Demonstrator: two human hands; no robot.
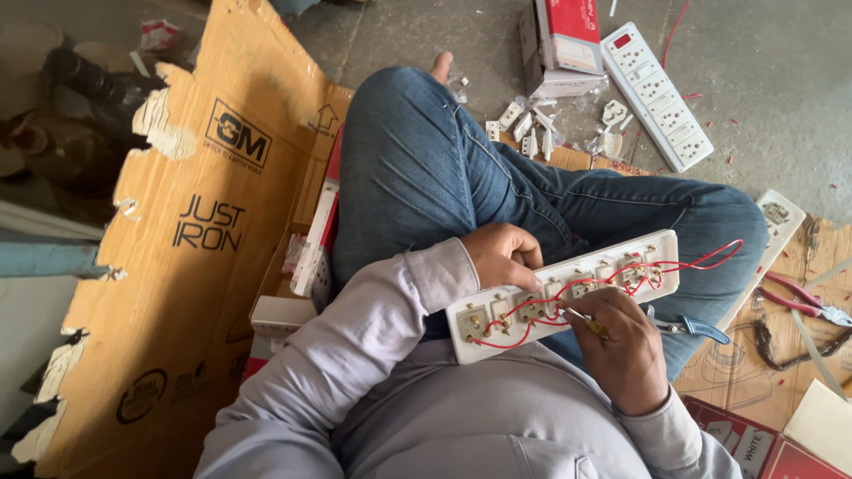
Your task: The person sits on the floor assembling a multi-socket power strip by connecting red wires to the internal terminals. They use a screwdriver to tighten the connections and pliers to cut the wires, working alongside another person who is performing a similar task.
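I sit cross-legged on the floor in blue jeans with an open white power strip shell (661,257) across my lap, its inside facing up. Red wires (674,264) run along its brass terminals. My left hand (502,254) grips the strip's far edge near its left end. My right hand (621,348) holds a small screwdriver (586,321) with its tip on a terminal near the strip's middle.
A large torn cardboard sheet (204,248) lies on the left. A finished white power strip (657,93), a red and white box (568,44) and loose white socket parts (532,124) lie ahead. Red-handled pliers (808,302) and a blue-handled tool (701,329) lie at right.
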